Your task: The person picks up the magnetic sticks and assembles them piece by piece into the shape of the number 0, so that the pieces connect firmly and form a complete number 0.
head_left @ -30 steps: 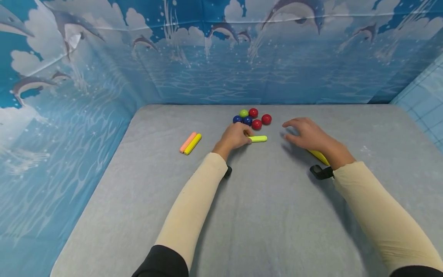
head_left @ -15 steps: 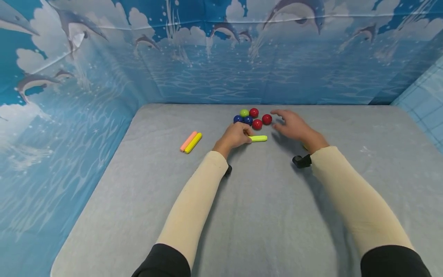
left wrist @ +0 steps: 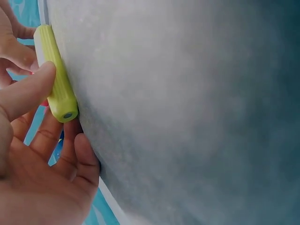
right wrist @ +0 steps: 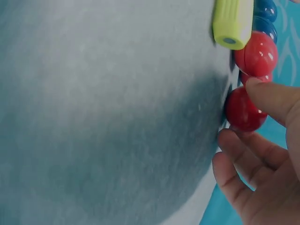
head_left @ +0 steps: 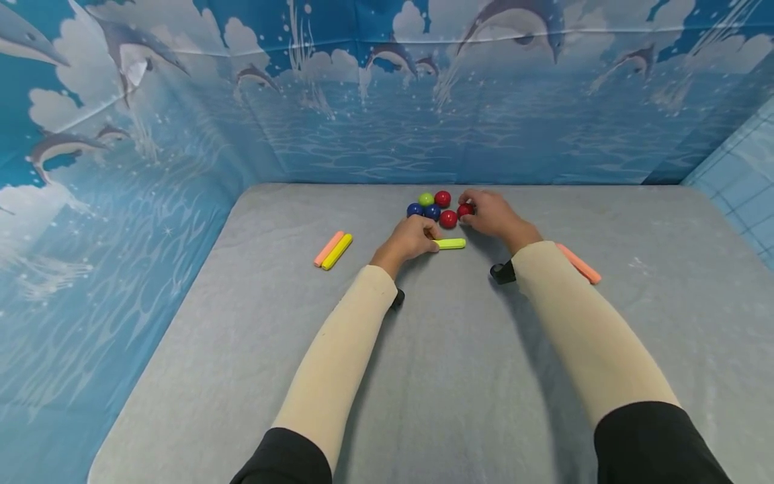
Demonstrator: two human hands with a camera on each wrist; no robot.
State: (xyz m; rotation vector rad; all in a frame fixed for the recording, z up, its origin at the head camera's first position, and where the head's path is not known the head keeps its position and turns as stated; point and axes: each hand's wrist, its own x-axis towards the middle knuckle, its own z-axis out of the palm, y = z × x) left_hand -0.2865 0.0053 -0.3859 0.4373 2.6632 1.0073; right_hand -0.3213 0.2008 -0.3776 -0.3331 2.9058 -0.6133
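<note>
the left hand (head_left: 414, 236) rests on the grey cloth table (head_left: 423, 376) and pinches one end of a short lime green plastic stick (head_left: 450, 243). in the left wrist view the thumb lies on top of the stick (left wrist: 55, 77) and the curled fingers (left wrist: 82, 154) sit under its end. the stick lies flat on the table, pointing to the right, just in front of a little bunch of shiny balls.

the right hand (head_left: 488, 214) is at the right side of that bunch. its thumb and fingers curl round a shiny red ball (head_left: 464, 210), and in the right wrist view the thumb tip touches the top of this ball (right wrist: 243, 111) while the fingers (right wrist: 236, 161) bend below it. the ball sits on the table, touching another red ball (head_left: 448, 218) beside it.

the bunch also has a third red ball (head_left: 443, 198), a green ball (head_left: 426, 199) and two dark blue balls (head_left: 423, 210), all close together.

far to the left lie a pink stick (head_left: 328, 248) and a yellow stick (head_left: 337, 251), side by side and touching. an orange-pink stick (head_left: 579, 263) lies to the right, just behind the right sleeve (head_left: 580, 329).
</note>
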